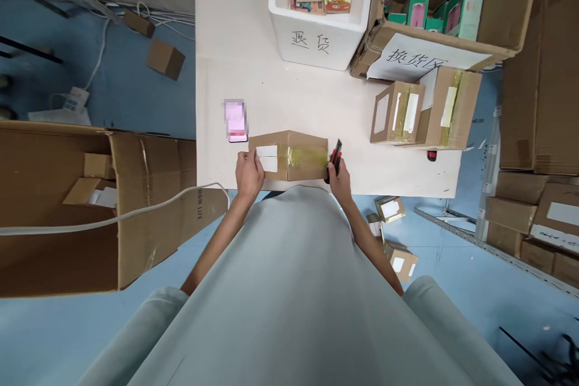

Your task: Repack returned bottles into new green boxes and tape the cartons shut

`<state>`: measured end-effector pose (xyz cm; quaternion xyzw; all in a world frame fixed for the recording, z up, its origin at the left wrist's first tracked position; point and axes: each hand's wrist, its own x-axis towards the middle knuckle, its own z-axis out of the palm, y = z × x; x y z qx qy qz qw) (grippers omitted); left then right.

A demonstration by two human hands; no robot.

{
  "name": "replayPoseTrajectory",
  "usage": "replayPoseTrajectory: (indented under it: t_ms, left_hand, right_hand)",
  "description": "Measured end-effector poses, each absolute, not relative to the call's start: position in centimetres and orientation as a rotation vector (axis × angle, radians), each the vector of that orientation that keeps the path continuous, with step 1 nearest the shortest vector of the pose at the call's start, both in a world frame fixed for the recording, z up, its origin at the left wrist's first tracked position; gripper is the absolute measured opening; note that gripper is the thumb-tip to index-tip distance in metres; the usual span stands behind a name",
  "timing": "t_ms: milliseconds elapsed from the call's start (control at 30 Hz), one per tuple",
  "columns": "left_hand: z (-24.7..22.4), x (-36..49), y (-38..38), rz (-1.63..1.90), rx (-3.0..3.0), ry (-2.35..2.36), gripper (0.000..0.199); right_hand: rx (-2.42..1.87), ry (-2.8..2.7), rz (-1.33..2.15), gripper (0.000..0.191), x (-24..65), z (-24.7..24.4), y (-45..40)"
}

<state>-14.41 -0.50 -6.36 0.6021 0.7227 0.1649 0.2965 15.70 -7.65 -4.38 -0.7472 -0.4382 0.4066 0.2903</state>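
Observation:
A taped cardboard box sits at the table's front edge, close to my body. White labels cover part of its left side, and yellowish tape runs across it. My left hand grips the left end of this box, the thumb over its label. In my right hand is a red and black utility knife, pointing away from me beside the box's right end. Whether the right fingers also touch the box I cannot tell. A phone with a blurred pink screen lies beyond my left hand.
Two taped boxes stand on the table's right, near a red and black object. Behind are a white bin holding booklets and a carton of green packages. A large open carton and a cable occupy the left.

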Motion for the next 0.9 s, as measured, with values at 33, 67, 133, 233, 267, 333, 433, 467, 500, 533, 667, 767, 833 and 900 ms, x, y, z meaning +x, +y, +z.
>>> replayPoseTrajectory:
  t_ms: [33,67,133,233,267,333,433,467,500,533,667,767,833,900]
  left_hand:
    - [-6.6,-13.6,-0.6,0.42,1.6,1.882,0.046]
    - [-7.0,-12.6,-0.7,0.401,1.592,1.835,0.048]
    - [-7.7,-10.8,-0.7,0.366,1.549,1.722,0.051]
    - [-8.9,-8.8,-0.7,0.311,1.437,1.511,0.052]
    - [-9.1,-8.5,-0.6,0.286,1.407,1.446,0.052]
    - [-9.2,-8.6,-0.3,0.251,1.377,1.381,0.052]
    - [-8.0,-9.7,1.2,0.36,1.368,1.411,0.05]
    - [-7.3,-10.1,1.9,0.438,1.37,1.407,0.05]
    - [-6.4,-10.3,2.8,0.529,1.379,1.376,0.05]
    - [-5.5,-10.5,3.8,0.595,1.401,1.323,0.051]
    - [-2.8,-9.6,8.0,0.598,1.492,1.147,0.046]
    - [-2.5,-8.8,10.3,0.495,1.546,1.084,0.033]
    - [-2.8,-8.5,11.0,0.453,1.569,1.062,0.029]
    - [-3.0,-8.6,11.1,0.442,1.588,1.048,0.028]
  right_hand:
    - [-2.018,-1.16,1.026,0.059,16.3,-3.6,-7.7]
    - [-2.036,-1.156,0.969,0.058,16.9,-2.8,-7.7]
    - [-2.063,-1.172,0.878,0.056,18.1,-1.1,-7.6]
    - [-2.09,-1.263,0.807,0.052,19.0,1.2,-7.2]
    - [-2.098,-1.308,0.789,0.051,19.0,1.9,-7.1]
    - [-2.126,-1.393,0.747,0.048,18.5,3.0,-6.9]
    - [-2.193,-1.437,0.659,0.047,17.4,4.4,-7.3]
    - [-2.213,-1.43,0.626,0.048,17.0,4.9,-7.5]
    - [-2.23,-1.42,0.597,0.048,16.6,5.4,-7.8]
    - [-2.243,-1.408,0.582,0.049,16.1,5.9,-8.0]
    - [-2.241,-1.348,0.747,0.055,13.9,7.8,-9.0]
    - [-2.217,-1.293,0.946,0.062,11.5,8.9,-9.3]
    - [-2.22,-1.297,1.043,0.064,9.8,9.2,-9.2]
    - [-2.214,-1.356,1.122,0.064,8.1,9.3,-9.0]
